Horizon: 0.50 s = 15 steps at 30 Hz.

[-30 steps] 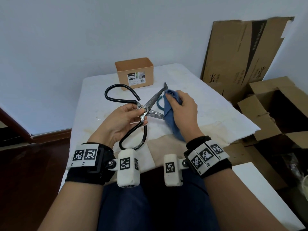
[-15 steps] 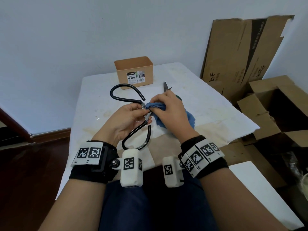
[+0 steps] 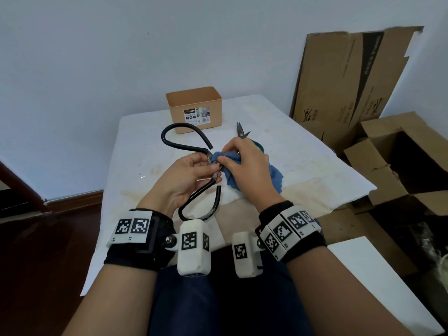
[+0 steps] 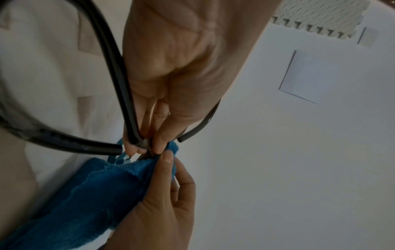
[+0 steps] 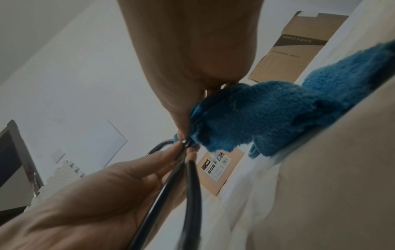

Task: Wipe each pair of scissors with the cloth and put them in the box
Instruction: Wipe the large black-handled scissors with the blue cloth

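Large scissors with black looped handles are held above the white table. My left hand pinches them at the pivot. My right hand grips the blue cloth, bunched around the blades right at the pivot; the blades are hidden inside it. A second, smaller pair of scissors with teal handles lies on the table behind my right hand. The tan box stands open at the table's far edge.
Flattened cardboard leans on the wall at the right, and open cartons sit on the floor beside the table. A white board lies low at the right. Dark wood floor is to the left.
My right hand slid the cloth from the blade tips down to the pivot, covering the blades. The small scissors behind it came into view. The left hand kept its hold.
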Each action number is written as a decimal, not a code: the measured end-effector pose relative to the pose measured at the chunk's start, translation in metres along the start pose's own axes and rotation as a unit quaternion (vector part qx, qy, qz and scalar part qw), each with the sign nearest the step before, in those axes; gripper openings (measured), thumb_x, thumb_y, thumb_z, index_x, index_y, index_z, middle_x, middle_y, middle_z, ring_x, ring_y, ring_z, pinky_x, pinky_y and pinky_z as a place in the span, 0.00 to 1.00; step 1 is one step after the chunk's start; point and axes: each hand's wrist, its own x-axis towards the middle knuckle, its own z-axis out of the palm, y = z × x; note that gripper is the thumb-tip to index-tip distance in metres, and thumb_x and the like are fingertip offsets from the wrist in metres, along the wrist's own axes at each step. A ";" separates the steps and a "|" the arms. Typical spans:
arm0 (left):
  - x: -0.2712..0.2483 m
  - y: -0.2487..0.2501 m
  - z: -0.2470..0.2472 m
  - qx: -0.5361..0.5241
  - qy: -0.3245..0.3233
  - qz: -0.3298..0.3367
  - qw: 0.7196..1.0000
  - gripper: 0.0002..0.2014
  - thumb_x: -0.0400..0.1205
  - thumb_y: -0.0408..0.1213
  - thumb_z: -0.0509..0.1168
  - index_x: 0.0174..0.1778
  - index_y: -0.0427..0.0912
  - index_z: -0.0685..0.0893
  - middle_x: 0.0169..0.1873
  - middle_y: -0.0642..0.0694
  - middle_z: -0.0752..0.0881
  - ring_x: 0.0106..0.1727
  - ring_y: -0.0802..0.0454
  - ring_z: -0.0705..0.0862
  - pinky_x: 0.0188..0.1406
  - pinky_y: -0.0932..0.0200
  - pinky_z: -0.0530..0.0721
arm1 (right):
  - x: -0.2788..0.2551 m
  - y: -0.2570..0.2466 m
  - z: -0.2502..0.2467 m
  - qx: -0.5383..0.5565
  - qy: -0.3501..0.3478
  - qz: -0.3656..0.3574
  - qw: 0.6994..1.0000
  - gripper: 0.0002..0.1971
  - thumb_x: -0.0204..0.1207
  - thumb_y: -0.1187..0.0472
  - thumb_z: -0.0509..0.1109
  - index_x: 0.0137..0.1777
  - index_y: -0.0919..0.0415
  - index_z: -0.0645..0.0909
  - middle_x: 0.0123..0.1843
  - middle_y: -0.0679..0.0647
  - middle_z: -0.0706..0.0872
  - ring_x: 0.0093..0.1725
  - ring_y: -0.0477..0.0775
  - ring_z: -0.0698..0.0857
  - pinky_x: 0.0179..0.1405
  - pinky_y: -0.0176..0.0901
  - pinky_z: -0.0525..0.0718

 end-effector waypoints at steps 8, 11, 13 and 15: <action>-0.001 0.001 0.000 -0.005 -0.008 0.001 1.000 0.13 0.81 0.18 0.66 0.59 0.31 0.79 0.43 0.37 0.84 0.35 0.51 0.88 0.41 0.57 0.91 | 0.002 -0.001 -0.008 0.000 0.032 0.011 0.999 0.05 0.76 0.57 0.73 0.41 0.54 0.80 0.46 0.49 0.81 0.45 0.48 0.81 0.61 0.60 0.76; 0.000 0.001 -0.001 -0.015 -0.005 0.003 1.000 0.11 0.81 0.17 0.66 0.56 0.32 0.78 0.42 0.37 0.84 0.36 0.50 0.88 0.40 0.57 0.91 | 0.005 -0.001 -0.008 -0.002 0.041 -0.003 0.999 0.05 0.76 0.57 0.73 0.41 0.53 0.80 0.46 0.49 0.81 0.44 0.45 0.80 0.61 0.60 0.76; 0.001 0.002 -0.001 -0.011 -0.005 0.002 1.000 0.09 0.80 0.17 0.66 0.52 0.33 0.79 0.42 0.38 0.84 0.35 0.50 0.88 0.40 0.57 0.91 | 0.006 0.001 -0.008 -0.005 0.053 -0.009 0.999 0.05 0.76 0.57 0.72 0.41 0.53 0.80 0.45 0.48 0.81 0.44 0.43 0.79 0.60 0.59 0.76; 0.001 0.002 -0.001 -0.004 -0.006 0.000 1.000 0.08 0.80 0.17 0.66 0.49 0.32 0.79 0.42 0.38 0.84 0.36 0.51 0.88 0.41 0.56 0.91 | 0.006 0.003 -0.009 -0.005 0.061 -0.009 0.998 0.05 0.77 0.56 0.72 0.42 0.52 0.79 0.45 0.47 0.80 0.44 0.43 0.79 0.61 0.59 0.75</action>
